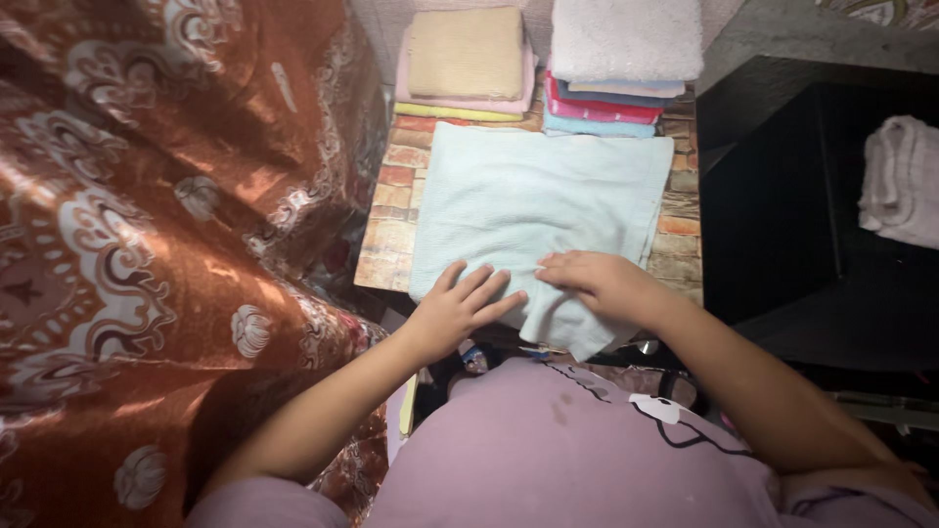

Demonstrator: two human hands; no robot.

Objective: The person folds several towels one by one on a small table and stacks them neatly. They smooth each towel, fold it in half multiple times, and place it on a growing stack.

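Left hand: the left hand (458, 308) lies flat on the near left edge of the pale blue towel (538, 205), its fingers (479, 286) spread and straight, pressing down and gripping nothing.
Right hand: the right hand (597, 279) rests palm down on the near middle of the same towel, fingers pointing left toward the left hand, loosely extended; whether they pinch any cloth underneath cannot be told.
Towel: spread open over the desk (391, 230), which has a brick-pattern top; its near edge hangs off the front of the desk toward the person.
Left stack: a folded tan towel (465, 51) sits on pink and yellow ones at the far edge, just beyond the spread towel.
Right stack: a white towel (626, 37) tops a pile of blue and red folded towels (602, 110), touching the far right corner of the spread towel.
Left side: an orange patterned curtain (156, 215) hangs beside the desk.
Right side: a black cabinet (782, 215) holds a rolled pale towel (900, 181).
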